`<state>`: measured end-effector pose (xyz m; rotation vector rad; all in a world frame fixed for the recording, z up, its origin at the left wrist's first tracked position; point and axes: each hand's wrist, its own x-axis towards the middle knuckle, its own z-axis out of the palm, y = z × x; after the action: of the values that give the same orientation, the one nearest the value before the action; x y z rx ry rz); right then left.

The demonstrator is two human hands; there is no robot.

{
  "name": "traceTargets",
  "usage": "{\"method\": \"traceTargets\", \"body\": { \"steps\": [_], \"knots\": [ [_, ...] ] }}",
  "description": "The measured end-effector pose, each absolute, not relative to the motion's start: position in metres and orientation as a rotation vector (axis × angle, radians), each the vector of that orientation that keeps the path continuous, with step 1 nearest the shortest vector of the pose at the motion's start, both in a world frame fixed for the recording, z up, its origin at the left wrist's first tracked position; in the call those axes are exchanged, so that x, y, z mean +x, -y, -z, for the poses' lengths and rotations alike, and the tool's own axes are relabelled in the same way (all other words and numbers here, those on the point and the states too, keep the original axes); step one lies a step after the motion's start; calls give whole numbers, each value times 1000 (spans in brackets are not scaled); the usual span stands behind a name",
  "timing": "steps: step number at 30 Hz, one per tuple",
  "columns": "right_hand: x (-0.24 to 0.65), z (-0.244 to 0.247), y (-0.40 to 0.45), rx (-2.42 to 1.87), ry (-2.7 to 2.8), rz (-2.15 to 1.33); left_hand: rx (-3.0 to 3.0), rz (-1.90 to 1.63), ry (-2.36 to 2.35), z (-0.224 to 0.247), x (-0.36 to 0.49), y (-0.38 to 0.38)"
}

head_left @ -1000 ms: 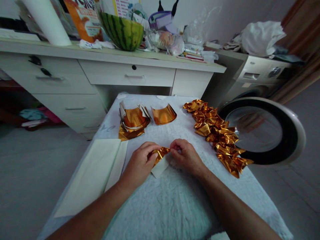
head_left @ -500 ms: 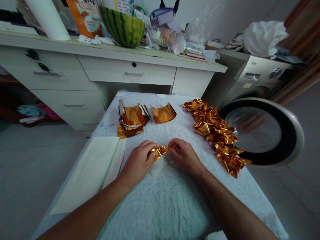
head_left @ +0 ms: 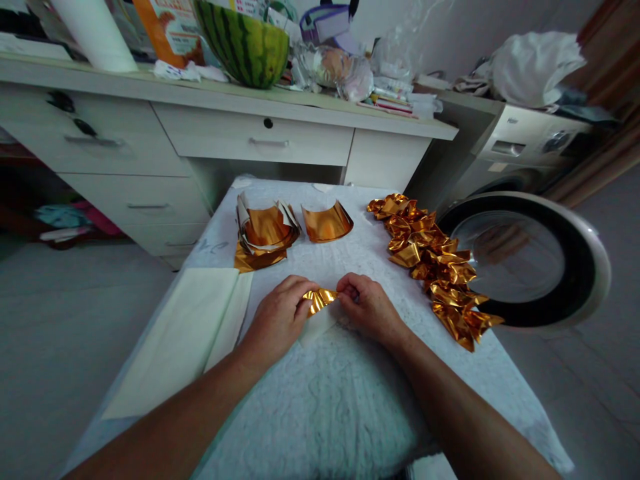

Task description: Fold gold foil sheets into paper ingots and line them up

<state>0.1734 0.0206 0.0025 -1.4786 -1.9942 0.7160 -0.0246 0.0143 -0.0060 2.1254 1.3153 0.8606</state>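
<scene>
Left hand: the left hand (head_left: 280, 317) grasps the left end of the gold foil piece (head_left: 320, 300), thumb on the near side, fingers curled over the far side.
Right hand: the right hand (head_left: 367, 308) pinches the right tip of the same piece between thumb and fingertips, the other fingers bent in.
Foil in hand: it sits between the two hands, over the middle of the cloth-covered table (head_left: 340, 407), fanned into small pleats; whether it touches the cloth cannot be told.
Foil stack: on the far left of the table, a nested stack of curved gold sheets (head_left: 267, 230) shows pale backs at its edges.
Lone sheet: just right of the stack, one curved gold sheet (head_left: 327, 223) stands apart.
Crumpled foil: a row of crumpled gold pieces (head_left: 435, 267) runs along the right side, from far to near.
Pale paper: flat pale sheets (head_left: 175, 340) lie at the left edge, near the left forearm.
Desk: beyond the table, a white desk (head_left: 300, 110) bears a striped watermelon (head_left: 245, 47).
Washing machine: at far right, a washing machine (head_left: 520, 143) has its round door (head_left: 530, 260) swung open.
</scene>
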Motion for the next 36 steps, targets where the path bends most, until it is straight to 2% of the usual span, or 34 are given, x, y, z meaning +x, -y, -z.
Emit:
{"method": "traceTargets", "body": {
  "steps": [13, 20, 29, 36],
  "knots": [
    [177, -3, -20, -1437, 2121, -451, 2277, -710, -1348, 3, -23, -15],
    [162, -12, -2, -1069, 2359, -568, 2308, -682, -1207, 4, -24, -18],
    [189, -9, -19, -1470, 2195, -454, 2387, -552, -1213, 7, -23, -18],
    [183, -14, -12, -1351, 2288, -548, 2406, -544, -1183, 9, -23, -17]
  ]
}}
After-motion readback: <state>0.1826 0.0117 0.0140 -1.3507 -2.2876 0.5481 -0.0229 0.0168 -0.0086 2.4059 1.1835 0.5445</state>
